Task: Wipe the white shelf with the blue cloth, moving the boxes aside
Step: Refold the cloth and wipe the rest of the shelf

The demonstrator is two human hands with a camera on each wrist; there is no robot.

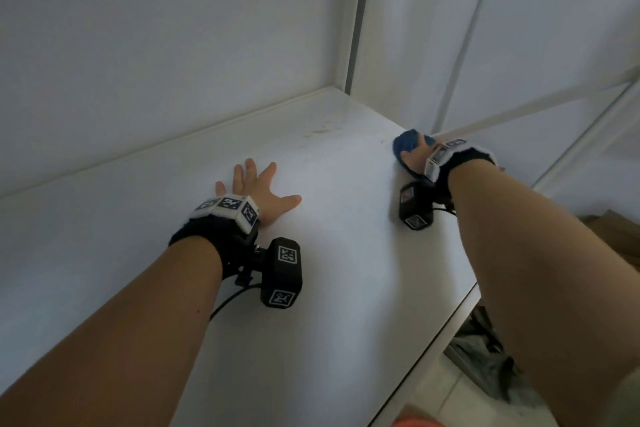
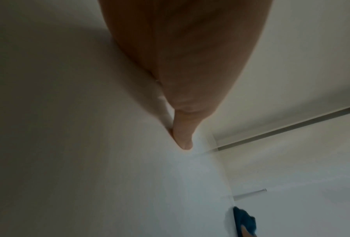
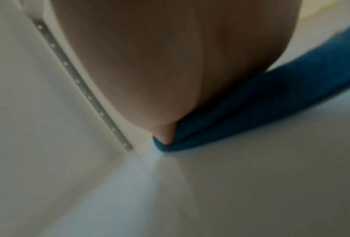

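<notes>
My left hand (image 1: 258, 185) lies flat on the white shelf (image 1: 329, 218), fingers spread and straight, holding nothing. My right hand (image 1: 414, 156) presses the blue cloth (image 1: 403, 144) down at the shelf's far right edge, near the back corner — the fingers lie on top of the cloth, though I cannot tell whether they curl into it. The right wrist view shows the cloth (image 3: 251, 109) squeezed between palm and shelf, just beside a perforated metal rail (image 3: 78, 83).
</notes>
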